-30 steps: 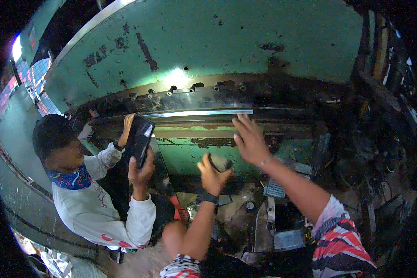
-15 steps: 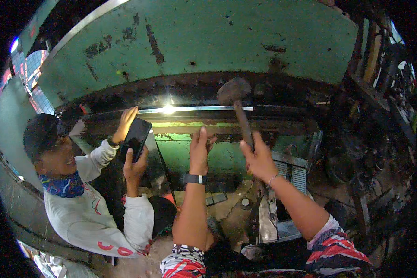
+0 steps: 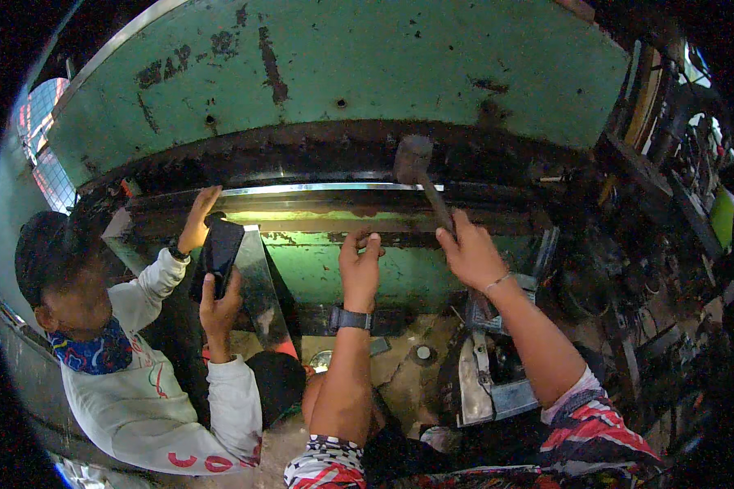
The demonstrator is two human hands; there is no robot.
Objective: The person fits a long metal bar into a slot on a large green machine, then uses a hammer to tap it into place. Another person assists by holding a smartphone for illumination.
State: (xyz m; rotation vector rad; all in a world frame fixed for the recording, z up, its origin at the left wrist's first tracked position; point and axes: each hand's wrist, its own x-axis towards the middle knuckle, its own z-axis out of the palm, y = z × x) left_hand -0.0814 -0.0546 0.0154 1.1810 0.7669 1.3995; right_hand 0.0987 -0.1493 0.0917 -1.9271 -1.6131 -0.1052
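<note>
My right hand grips the handle of a mallet with a dark, blocky head. The mallet's head shows just beyond the right part of a thin, shiny metal strip; I cannot tell whether they touch. This strip lies along the dark bed of a large green machine. Nearer to me and left of the mallet, my left hand is raised with its fingers curled in and nothing visible in them. A co-worker's hand is at the strip's left end; their other hand holds a black phone.
The co-worker crouches at my left in a white long-sleeved top and dark cap. A bent sheet-metal piece leans by their knee. Metal parts lie on the floor near my right arm. Dark clutter crowds the right side.
My left hand's fingers have gone from stretched up to curled. The mallet and my right hand appear a little farther right. The phone and the co-worker have shifted left in view.
</note>
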